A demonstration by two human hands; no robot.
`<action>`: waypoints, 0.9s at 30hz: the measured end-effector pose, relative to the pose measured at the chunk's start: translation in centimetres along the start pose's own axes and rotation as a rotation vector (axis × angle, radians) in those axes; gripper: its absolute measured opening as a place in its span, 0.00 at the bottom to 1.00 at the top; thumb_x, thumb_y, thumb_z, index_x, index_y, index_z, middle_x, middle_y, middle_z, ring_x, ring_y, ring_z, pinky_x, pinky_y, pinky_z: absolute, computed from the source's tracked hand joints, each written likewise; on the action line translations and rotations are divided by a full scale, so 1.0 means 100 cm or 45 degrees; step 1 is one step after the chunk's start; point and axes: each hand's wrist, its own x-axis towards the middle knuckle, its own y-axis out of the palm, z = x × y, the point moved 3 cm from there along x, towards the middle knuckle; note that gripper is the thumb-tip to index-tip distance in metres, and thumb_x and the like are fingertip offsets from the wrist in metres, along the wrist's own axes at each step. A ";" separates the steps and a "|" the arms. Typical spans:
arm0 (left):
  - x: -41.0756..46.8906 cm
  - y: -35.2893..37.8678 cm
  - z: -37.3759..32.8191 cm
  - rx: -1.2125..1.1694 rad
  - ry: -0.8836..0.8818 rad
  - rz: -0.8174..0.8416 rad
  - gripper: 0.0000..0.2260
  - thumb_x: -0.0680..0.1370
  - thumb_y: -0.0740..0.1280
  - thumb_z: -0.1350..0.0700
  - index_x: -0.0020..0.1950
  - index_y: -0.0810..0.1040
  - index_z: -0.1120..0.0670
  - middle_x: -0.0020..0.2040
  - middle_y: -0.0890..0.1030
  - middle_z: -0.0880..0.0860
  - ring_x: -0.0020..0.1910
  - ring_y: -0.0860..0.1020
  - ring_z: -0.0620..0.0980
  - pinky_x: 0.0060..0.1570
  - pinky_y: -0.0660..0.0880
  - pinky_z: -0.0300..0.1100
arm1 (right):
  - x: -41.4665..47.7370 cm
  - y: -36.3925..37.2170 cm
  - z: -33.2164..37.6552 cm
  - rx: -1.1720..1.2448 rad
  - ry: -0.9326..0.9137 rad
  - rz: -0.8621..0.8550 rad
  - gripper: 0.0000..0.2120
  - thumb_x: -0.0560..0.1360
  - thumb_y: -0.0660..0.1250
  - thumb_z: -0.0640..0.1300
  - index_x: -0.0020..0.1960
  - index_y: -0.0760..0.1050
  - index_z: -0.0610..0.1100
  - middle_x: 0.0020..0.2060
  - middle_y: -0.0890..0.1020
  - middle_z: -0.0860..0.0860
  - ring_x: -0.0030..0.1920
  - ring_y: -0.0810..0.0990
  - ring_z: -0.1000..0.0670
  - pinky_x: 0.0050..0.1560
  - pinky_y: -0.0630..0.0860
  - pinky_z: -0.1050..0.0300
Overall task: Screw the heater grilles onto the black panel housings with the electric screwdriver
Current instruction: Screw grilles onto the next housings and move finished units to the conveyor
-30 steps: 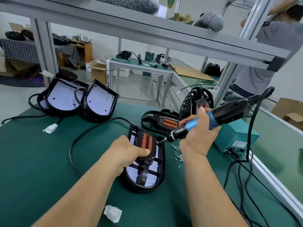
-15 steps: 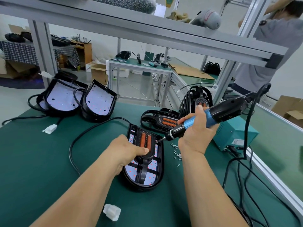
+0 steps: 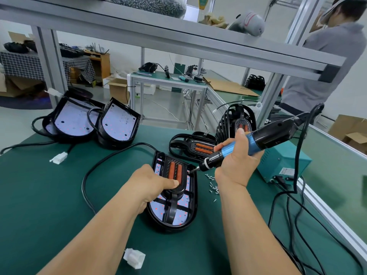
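Head view: clamped the heater grille [image 3: 175, 171] into the black panel housing [image 3: 191, 213], flat on the green mat [image 3: 49, 195] at mid-bench, using the left hand [image 3: 151, 183]. Thumb pressed on the grille, fingers curled at the housing's left wall, probably to stop shifting. Wrapped the right hand [image 3: 236, 161] fully round the electric screwdriver [image 3: 268, 137], slanted down-left, bit at the grille's upper right edge. Loose screws [image 3: 212, 185] scattered just beside, within reach.

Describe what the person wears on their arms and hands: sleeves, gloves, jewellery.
Nothing shows. The left hand and right hand are bare, without gloves, and no ring is visible on the fingers in view. The left forearm and right forearm are uncovered down to the picture's bottom edge, so no sleeve appears. Neither wrist carries a watch, band or strap.
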 end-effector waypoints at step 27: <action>-0.011 -0.004 -0.005 0.001 0.020 -0.165 0.45 0.67 0.81 0.48 0.75 0.58 0.55 0.67 0.74 0.59 0.62 0.76 0.59 0.62 0.73 0.51 | 0.027 -0.082 0.023 0.416 0.449 -0.550 0.19 0.75 0.71 0.50 0.60 0.68 0.45 0.34 0.74 0.48 0.28 0.73 0.49 0.35 0.78 0.56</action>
